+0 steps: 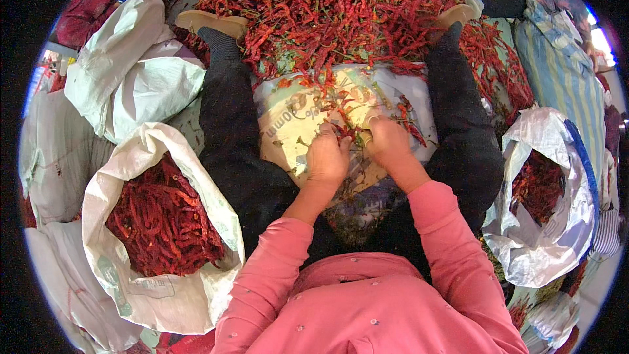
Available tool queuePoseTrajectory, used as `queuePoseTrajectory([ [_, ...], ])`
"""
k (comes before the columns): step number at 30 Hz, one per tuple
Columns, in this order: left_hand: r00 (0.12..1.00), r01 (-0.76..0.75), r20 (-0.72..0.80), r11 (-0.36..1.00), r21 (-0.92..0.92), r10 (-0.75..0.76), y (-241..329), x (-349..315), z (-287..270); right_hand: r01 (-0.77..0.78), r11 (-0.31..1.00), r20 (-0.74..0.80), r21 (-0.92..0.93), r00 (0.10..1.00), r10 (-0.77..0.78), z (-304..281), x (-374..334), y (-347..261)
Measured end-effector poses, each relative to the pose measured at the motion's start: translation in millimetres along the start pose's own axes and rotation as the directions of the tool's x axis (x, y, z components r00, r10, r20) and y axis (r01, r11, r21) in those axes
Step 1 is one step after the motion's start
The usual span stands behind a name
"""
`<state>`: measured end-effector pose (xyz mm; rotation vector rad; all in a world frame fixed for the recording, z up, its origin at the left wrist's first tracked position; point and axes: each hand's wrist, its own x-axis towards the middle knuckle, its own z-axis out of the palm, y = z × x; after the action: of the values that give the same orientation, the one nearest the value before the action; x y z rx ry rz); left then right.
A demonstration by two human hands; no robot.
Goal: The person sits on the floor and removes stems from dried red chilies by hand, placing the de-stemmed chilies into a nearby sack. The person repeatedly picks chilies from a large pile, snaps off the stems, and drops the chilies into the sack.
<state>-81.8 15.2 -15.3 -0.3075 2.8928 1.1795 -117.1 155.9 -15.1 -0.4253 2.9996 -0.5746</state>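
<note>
Between my legs lies a printed plastic sheet [278,128], strewn with loose red chili peppers [411,124] and bits of stem. My left hand [327,156] is closed above it, its thumb and forefinger pinched at a red chili pepper [345,134]. Close by on the right, my right hand [388,144] is also closed, its fingertips at the same spot. The fingers partly cover the pepper, and whether they grip one pepper or more is hard to make out.
A large heap of red chili peppers [327,13] spreads beyond my feet. At my left stands an open white sack [98,203] holding chilies; another open white sack [511,252] with chilies is at my right. Folded white sacks [121,59] lie far left, and a striped sack [563,65] far right.
</note>
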Motion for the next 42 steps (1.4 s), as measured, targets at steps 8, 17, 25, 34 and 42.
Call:
queuePoseTrajectory([
  [8,0.999,0.004,0.036,0.991,0.137,-0.009,5.9,14.4,14.9,-0.069,0.997,0.041,-0.029,0.997,0.07,2.9,-2.8,1.4],
  [17,0.973,0.135,0.229,0.876,-0.463,-0.029,-20.6,19.8,8.3,-0.222,0.784,0.061,0.58,0.971,0.23,-10.5,-10.3,-2.3],
  [25,0.803,0.556,0.593,0.439,-0.705,-0.065,0.6,-33.0,-42.1,-0.075,0.633,-0.019,0.771,0.99,0.141,-15.1,-46.9,-41.1],
  [34,0.774,0.633,0.599,0.282,-0.721,-0.204,-17.7,-68.1,-41.5,-0.499,0.404,0.503,0.767,0.858,0.104,-25.5,-73.7,-54.8],
  [42,0.753,0.656,0.643,0.081,-0.751,-0.136,-30.6,-56.4,-47.2,0.083,0.997,0.002,0.007,0.997,-0.083,-3.8,-24.5,-25.2],
])
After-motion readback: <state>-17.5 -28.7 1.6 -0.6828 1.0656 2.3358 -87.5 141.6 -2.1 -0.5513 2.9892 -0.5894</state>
